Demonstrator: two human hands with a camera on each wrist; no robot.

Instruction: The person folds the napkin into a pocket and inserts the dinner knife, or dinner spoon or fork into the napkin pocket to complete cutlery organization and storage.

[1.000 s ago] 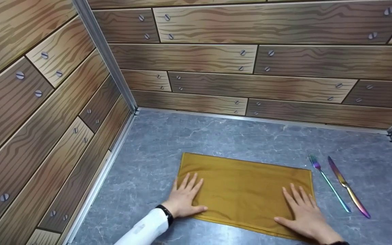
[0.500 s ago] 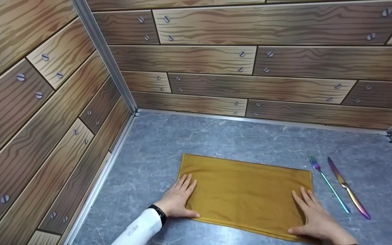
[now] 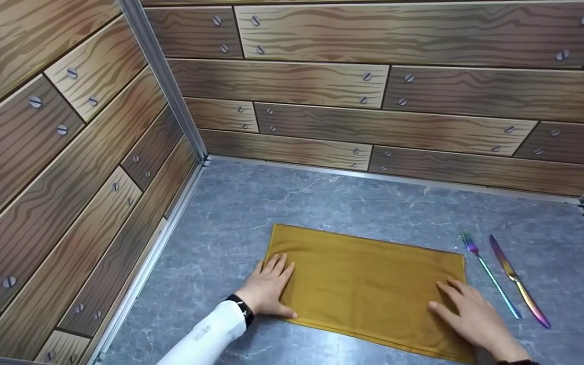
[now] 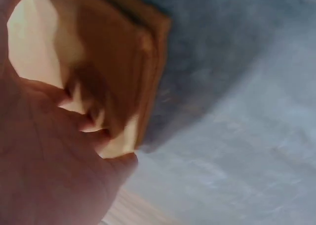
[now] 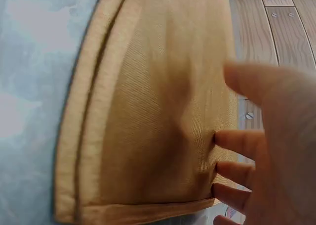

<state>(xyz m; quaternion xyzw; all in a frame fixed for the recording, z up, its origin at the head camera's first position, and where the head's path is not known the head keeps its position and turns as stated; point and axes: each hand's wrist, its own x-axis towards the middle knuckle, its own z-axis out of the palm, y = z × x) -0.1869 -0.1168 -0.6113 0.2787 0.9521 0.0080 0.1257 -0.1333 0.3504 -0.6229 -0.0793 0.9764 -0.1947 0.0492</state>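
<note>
I locate the folded mustard cloth [image 3: 363,291] left of the fork [image 3: 493,279]. Left hand [image 3: 266,290] and right hand [image 3: 469,310]: grip spread, touching it. I judge it light, limp; hold both short edges.

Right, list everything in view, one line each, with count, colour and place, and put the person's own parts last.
Folded cloth: one, mustard yellow, flat on the tabletop between the hands.
Fork: one, iridescent purple to teal, right of the cloth.
Table knife: one, iridescent purple and gold, right of the fork.
Tabletop: one, grey marbled, under everything.
Plank-patterned walls: three, brown, left, back and a sliver at right.
Metal trim: several strips, silver-grey, along wall corners and bases.
Sleeve: one, white, left arm.
Wristband: one, black, left wrist.
Left hand: one, bare, on the cloth's left edge.
Right hand: one, bare, at the cloth's right end.
</note>
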